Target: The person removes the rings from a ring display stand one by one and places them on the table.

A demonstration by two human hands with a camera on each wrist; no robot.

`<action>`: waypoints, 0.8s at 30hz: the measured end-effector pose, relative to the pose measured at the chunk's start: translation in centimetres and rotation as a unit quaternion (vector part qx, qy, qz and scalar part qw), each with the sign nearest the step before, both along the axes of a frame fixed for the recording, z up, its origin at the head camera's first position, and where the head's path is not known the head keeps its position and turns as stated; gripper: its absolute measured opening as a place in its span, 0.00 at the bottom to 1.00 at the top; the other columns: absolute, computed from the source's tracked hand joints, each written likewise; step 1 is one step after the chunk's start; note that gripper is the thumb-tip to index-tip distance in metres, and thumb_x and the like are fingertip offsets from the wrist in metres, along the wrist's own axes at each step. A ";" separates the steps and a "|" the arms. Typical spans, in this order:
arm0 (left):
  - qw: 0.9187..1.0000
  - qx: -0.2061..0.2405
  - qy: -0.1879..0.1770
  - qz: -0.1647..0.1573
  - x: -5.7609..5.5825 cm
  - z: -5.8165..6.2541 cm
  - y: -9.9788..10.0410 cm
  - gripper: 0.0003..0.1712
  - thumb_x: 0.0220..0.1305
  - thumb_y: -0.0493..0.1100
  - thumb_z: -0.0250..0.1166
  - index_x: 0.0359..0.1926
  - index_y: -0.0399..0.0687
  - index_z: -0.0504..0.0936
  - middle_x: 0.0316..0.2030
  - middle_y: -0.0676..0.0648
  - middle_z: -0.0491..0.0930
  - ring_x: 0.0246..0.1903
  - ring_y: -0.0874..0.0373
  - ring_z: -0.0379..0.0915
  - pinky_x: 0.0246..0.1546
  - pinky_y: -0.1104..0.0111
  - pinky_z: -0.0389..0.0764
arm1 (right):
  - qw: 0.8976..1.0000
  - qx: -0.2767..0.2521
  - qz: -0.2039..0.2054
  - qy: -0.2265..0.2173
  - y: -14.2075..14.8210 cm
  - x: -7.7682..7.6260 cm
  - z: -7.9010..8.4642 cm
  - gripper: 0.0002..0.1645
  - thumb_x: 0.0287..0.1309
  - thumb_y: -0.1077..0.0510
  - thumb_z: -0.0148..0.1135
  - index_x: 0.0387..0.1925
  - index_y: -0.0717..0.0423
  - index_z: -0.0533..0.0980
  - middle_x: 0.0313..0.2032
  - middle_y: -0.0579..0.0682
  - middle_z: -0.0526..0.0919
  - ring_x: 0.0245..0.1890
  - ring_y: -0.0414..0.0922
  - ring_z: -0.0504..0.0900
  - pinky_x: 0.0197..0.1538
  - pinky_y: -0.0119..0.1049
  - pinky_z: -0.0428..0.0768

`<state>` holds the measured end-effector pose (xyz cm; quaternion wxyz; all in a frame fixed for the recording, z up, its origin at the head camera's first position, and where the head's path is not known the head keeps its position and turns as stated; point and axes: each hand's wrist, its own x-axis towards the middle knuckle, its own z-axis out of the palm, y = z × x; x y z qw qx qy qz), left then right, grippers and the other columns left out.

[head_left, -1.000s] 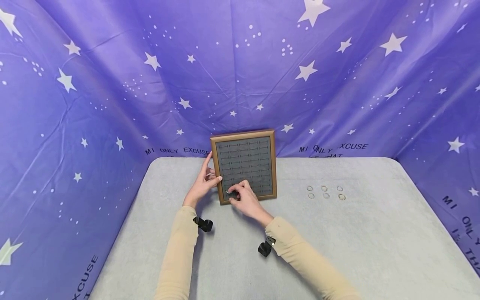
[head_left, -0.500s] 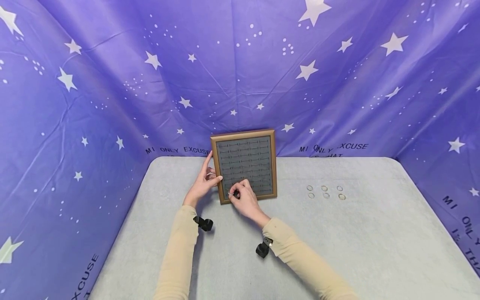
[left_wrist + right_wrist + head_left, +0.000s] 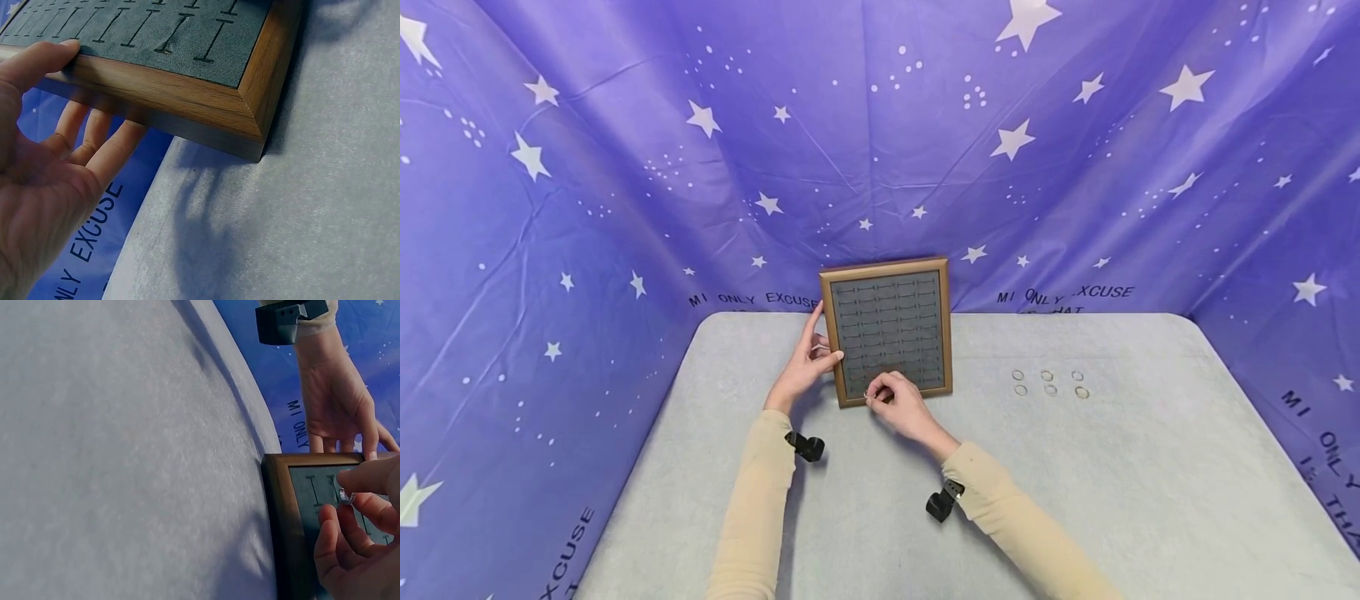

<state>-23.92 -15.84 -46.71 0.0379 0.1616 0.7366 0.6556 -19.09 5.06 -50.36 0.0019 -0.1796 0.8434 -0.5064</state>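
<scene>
A wooden-framed display board with a dark grey slotted pad stands tilted at the far side of the table. My left hand holds its left side, thumb on the front of the frame and fingertips against the side and underneath. My right hand pinches a small silver ring between thumb and fingers. That hand is in front of the pad's lower part and hides some slots. In the left wrist view, one slot near the corner looks slightly parted.
Several rings lie in two short rows on the grey table, right of the board. A purple star-printed cloth hangs behind and at both sides. Each forearm wears a black wrist camera.
My right fingers, spread at a lower-left slot at first, have come together on the ring. Since then they have shifted slightly right and down with it. The left hand keeps its place.
</scene>
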 end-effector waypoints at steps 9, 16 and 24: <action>1.000 -0.006 -0.004 0.004 0.0 0.0 0.0 0.53 0.63 0.27 0.62 0.77 0.54 0.40 0.41 0.33 0.68 0.36 0.53 0.74 0.38 0.68 0.78 | 1.000 -0.002 0.005 -0.014 1.7 0.0 0.1 0.06 0.53 0.68 0.66 0.29 0.56 0.77 0.32 0.49 0.75 0.31 0.40 0.75 0.36 0.31 0.75; 1.000 0.000 0.001 0.001 0.0 -0.1 0.0 0.53 0.62 0.27 0.62 0.77 0.53 0.40 0.40 0.35 0.69 0.35 0.52 0.74 0.37 0.68 0.79 | 1.000 0.001 0.011 -0.020 3.1 0.1 0.2 0.07 0.52 0.70 0.66 0.29 0.57 0.78 0.32 0.49 0.75 0.31 0.41 0.76 0.35 0.31 0.77; 1.000 0.002 -0.001 0.001 0.0 -0.1 0.0 0.53 0.62 0.26 0.61 0.77 0.53 0.40 0.40 0.35 0.69 0.35 0.52 0.75 0.38 0.66 0.80 | 1.000 0.000 0.012 -0.026 5.1 0.3 0.3 0.07 0.51 0.71 0.64 0.30 0.59 0.78 0.33 0.51 0.75 0.30 0.41 0.76 0.33 0.31 0.77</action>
